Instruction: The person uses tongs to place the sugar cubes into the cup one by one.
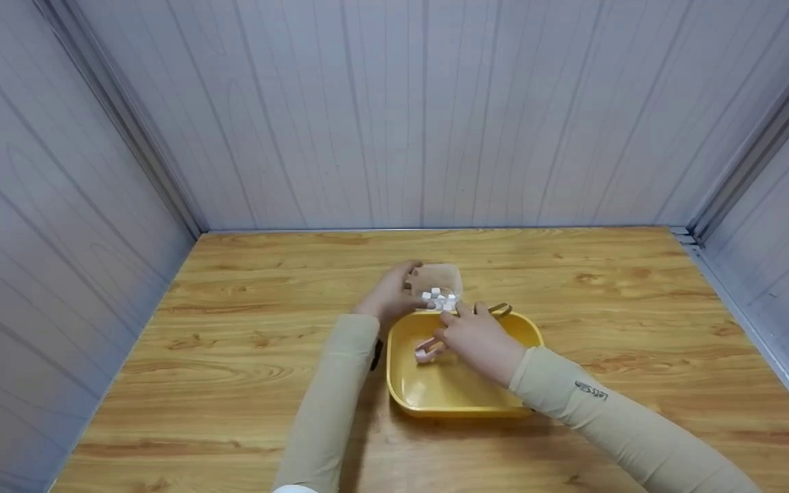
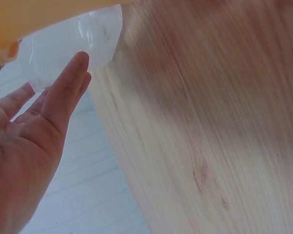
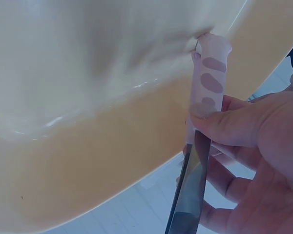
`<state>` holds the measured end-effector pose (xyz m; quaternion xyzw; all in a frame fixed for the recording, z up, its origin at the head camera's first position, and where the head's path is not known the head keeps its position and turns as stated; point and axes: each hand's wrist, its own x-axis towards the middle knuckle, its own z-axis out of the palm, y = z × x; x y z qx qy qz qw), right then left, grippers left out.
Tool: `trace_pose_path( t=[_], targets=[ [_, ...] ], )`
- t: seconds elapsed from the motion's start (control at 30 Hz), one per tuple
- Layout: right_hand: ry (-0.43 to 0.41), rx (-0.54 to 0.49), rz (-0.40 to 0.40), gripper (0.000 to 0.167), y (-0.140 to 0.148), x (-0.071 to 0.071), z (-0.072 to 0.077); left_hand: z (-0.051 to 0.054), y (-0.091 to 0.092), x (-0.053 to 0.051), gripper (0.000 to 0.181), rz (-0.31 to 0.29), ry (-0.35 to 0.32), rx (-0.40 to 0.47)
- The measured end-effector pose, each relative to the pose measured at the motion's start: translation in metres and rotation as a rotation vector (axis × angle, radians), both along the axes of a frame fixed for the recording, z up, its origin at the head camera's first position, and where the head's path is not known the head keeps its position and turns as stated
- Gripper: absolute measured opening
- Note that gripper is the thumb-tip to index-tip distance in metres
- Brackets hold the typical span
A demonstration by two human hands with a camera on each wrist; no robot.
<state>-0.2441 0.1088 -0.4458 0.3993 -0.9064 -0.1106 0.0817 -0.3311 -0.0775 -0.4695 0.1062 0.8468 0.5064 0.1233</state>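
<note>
My left hand [image 1: 389, 296] holds the left side of a clear plastic container [image 1: 440, 275], with the thumb at its near side and the fingers spread along its far side. Several small white cubes [image 1: 435, 294] lie in it. My right hand [image 1: 482, 344] pinches a pair of tongs [image 3: 191, 178] with metal arms and pink, spotted tips. Those tips are over the inside of a yellow basin [image 1: 429, 398], pointing toward its left wall. Whether anything sits between them I cannot tell. The container is just beyond the basin's far rim.
A wooden table [image 1: 244, 356] carries everything. Pale panelled walls [image 1: 381, 116] rise at its back and at both sides.
</note>
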Motion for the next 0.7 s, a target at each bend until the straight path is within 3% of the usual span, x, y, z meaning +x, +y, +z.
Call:
trace_pose_path(
  t=[0.27, 0.7],
  targets=[
    [-0.036, -0.008, -0.010, 0.031, 0.001, 0.000, 0.000, -0.001, 0.000, 0.002, 0.081, 0.018, -0.024, 0.038],
    [-0.004, -0.051, 0.004, 0.028, 0.011, 0.000, 0.005, 0.000, 0.000, 0.001, 0.081, -0.004, 0.015, 0.005]
  ],
)
